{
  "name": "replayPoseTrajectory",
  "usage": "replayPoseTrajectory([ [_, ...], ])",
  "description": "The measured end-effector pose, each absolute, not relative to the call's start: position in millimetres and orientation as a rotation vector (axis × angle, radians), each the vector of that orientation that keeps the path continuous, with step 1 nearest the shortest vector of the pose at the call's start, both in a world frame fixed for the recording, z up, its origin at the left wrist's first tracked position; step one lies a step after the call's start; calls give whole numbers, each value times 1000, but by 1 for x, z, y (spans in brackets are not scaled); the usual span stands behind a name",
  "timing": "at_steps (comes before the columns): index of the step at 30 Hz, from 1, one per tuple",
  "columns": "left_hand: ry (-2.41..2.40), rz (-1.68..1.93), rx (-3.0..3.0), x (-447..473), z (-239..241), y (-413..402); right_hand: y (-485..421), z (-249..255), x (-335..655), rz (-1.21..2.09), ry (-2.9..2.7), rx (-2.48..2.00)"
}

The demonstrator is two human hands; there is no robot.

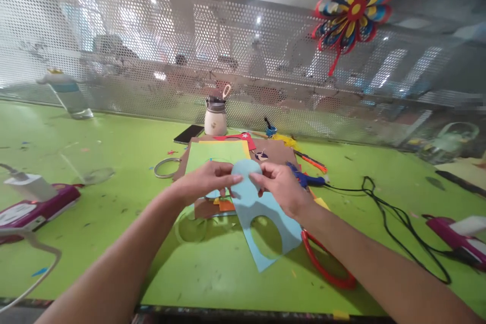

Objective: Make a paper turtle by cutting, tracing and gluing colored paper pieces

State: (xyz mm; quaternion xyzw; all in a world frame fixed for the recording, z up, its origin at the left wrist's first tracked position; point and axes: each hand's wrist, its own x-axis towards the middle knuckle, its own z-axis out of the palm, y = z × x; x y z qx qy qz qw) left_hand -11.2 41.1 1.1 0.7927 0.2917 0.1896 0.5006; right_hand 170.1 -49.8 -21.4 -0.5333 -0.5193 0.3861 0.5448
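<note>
A light blue paper circle (246,166) is held up between my two hands over the table. My left hand (210,178) pinches its left edge between thumb and fingers. On the opposite edge, my right hand (285,188) has a similar pinch. Below them lies a light blue paper sheet (245,212) with a round hole cut out, the green tabletop showing through. Red-handled scissors (343,282) rest beside it, partly hidden by my right forearm. A blue glue gun (312,180) lies just beyond my right hand.
Behind my hands are green paper (216,151), brown card (281,151), a phone (189,133) and a pale bottle (215,120). A tape ring (156,168) lies left. Power strips (41,210) flank both sides; a black cord (385,207) loops at right. Perforated mesh (250,76) stands behind.
</note>
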Motion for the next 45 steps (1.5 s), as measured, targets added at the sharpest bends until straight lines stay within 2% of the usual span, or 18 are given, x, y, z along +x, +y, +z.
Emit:
replayPoseTrajectory([
  [5,1288,557,2091,-32,-6,89,-69,-38,195,974,-1180,-1295],
  [13,1802,234,2312,-9,-45,98,-97,-54,202,1053,-1226,-1287],
  [19,1864,31,2385,-2,-50,97,-98,-49,207,1015,-1192,-1263],
  [26,1868,-62,2450,-8,-25,120,-97,-48,209,951,-1169,-1290],
  [32,1866,-25,2516,-5,-19,119,-98,-48,209,898,-1232,-1329],
  [39,1717,15,2595,-4,-23,79,-91,-67,211,882,-1385,-1388],
  [45,1888,83,2459,-13,-39,53,-88,-79,204,935,-1498,-1467],
])
